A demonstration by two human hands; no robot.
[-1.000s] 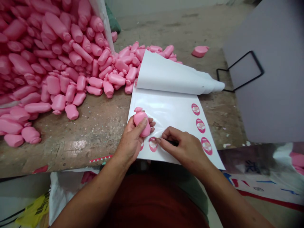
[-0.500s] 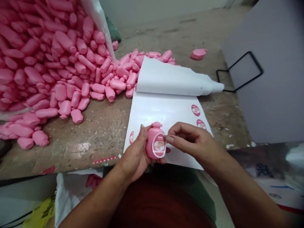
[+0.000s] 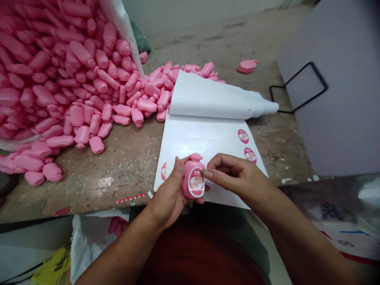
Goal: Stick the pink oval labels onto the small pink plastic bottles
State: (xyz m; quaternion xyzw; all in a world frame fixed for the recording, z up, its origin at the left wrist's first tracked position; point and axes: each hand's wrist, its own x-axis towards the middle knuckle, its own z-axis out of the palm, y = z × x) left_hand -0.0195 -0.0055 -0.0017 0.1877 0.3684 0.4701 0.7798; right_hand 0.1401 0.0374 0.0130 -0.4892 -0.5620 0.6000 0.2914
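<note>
Upright in my left hand (image 3: 173,194) is a small pink plastic bottle (image 3: 186,186), gripped between thumb and fingers, its neck pointing away from me. An oval pink-and-white label (image 3: 196,182) with a picture and "BABY" lettering covers the bottle's front. My right hand (image 3: 234,172) has thumb and forefinger pinched together at the label's upper right edge, the other fingers curled. Under both hands lies a white label sheet (image 3: 202,136) with a few oval labels along its sides; its far part is folded back. My left fingers are partly hidden behind the bottle.
Many pink bottles (image 3: 77,51) spill from a large white sack (image 3: 130,35) on the left across the worn table (image 3: 124,158). One bottle (image 3: 247,66) lies alone at the back. At right stands a grey panel (image 3: 341,118) with a black wire frame (image 3: 325,89). A white bag (image 3: 81,245) hangs below the table edge.
The right fingertips have shifted slightly left along with the bottle. The bottle has turned a little, and the label's right edge now sits closer against it.
</note>
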